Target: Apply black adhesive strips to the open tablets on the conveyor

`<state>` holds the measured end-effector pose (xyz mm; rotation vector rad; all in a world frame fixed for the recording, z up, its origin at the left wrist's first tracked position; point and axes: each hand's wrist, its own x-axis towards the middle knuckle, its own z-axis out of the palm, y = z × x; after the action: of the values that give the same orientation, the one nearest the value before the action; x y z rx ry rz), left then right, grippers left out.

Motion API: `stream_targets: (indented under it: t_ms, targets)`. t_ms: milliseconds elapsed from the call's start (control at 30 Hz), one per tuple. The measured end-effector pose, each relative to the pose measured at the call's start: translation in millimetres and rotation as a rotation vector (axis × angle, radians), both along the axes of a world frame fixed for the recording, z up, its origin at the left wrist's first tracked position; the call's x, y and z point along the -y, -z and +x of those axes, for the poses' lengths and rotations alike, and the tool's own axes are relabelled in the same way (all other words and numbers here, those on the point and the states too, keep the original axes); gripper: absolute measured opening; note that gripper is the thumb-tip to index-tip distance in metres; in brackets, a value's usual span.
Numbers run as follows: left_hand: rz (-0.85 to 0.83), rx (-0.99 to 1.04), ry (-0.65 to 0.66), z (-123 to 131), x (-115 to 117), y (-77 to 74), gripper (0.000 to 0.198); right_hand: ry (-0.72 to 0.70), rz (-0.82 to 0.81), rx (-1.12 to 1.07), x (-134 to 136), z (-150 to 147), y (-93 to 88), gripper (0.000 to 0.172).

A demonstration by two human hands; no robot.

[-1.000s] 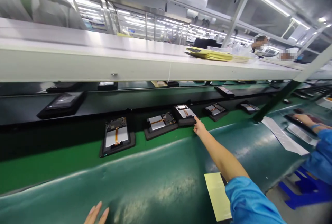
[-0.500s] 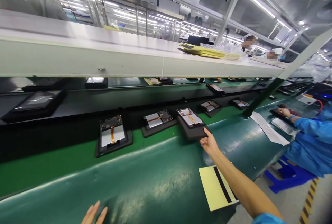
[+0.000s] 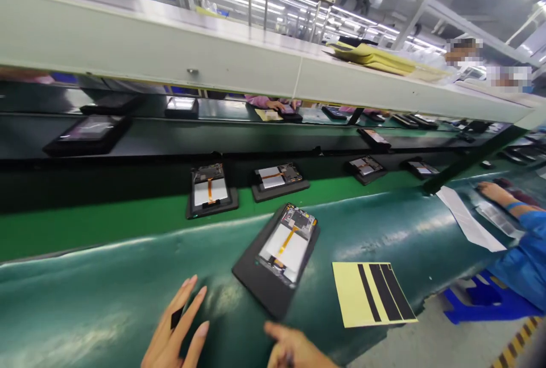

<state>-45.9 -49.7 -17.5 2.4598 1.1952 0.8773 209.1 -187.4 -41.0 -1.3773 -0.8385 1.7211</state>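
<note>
My left hand point(image 3: 179, 328) is over the bench at the lower middle, palm down with fingers spread. A small black patch point(image 3: 176, 317) shows between two of its fingers; I cannot tell whether it is stuck there or held. To its right, an opened tablet point(image 3: 284, 243) with a white battery and orange ribbon cable lies tilted on a dark grey pad point(image 3: 262, 277). My right hand point(image 3: 296, 348) is just below the pad's near corner, index finger stretched out, the other fingers partly hidden. A pale yellow sheet point(image 3: 347, 294) with black strips lies to the right.
Behind, more opened tablets point(image 3: 209, 190) sit on pads along the green conveyor point(image 3: 128, 228). A white shelf point(image 3: 239, 66) crosses above, with a dark post point(image 3: 473, 160) at right. A co-worker's blue sleeve point(image 3: 529, 254) and a white paper point(image 3: 469, 217) are at the right.
The right hand has brought the pad and tablet off the conveyor onto the bench, and its grip has come off. The left hand has come further into view. The view has shifted.
</note>
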Motion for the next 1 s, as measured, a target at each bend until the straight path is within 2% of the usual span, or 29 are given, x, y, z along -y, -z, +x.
stream_targets:
  t_ms: [33,67,100,133,233,267,300,367,433,500,600,667,767,900,933,1000]
  targets:
    - [0.001,0.011,-0.010,-1,2,-2.5,0.060,-0.193,-0.004,-0.014,-5,-7,-3.9,0.063]
    - [-0.005,0.023,-0.024,-3,4,-4.4,0.059,-0.289,0.007,0.003,-12,-7,-10.4,0.064]
    - [-0.020,0.038,-0.044,-5,6,-5.4,0.057,-0.319,0.027,0.032,-21,-2,-18.9,0.063]
    - [-0.044,0.059,-0.067,-7,9,-5.6,0.055,-0.336,0.102,0.166,-32,8,-28.6,0.063]
    - [-0.175,0.172,-0.141,-14,16,-4.1,0.050,-0.103,0.335,0.638,-77,63,-56.1,0.041]
    - [-0.239,0.228,-0.159,-15,17,-4.2,0.049,-0.011,0.380,0.774,-93,86,-62.2,0.039]
    - [-0.318,0.294,-0.168,-15,18,-5.3,0.048,0.092,0.411,0.902,-108,107,-65.9,0.040]
    - [-0.507,0.476,-0.150,-12,18,-11.4,0.048,0.201,0.388,1.143,-131,146,-66.2,0.051]
    - [-0.707,0.732,-0.100,-6,16,-22.1,0.049,0.199,0.274,1.276,-142,172,-58.5,0.061]
    - [-0.886,0.988,-0.049,0,14,-34.4,0.053,0.110,0.231,1.290,-143,185,-46.8,0.058]
    - [-1.057,1.189,0.041,6,12,-46.4,0.063,0.027,0.225,1.242,-130,182,-31.5,0.051]
    - [-1.103,1.237,0.101,7,11,-47.2,0.066,-0.024,0.220,1.217,-116,169,-27.2,0.051]
    - [-1.111,1.232,0.180,7,11,-42.8,0.063,-0.142,0.239,1.233,-93,142,-31.0,0.049]
    - [-1.038,1.057,0.255,7,11,-46.1,0.061,-0.346,0.326,1.295,-76,118,-49.6,0.045]
    - [-1.009,0.970,0.279,6,11,-49.5,0.060,-0.359,0.346,1.321,-76,117,-55.6,0.044]
    - [-0.940,0.770,0.315,5,11,-56.8,0.057,-0.293,0.386,1.384,-79,119,-67.9,0.043]
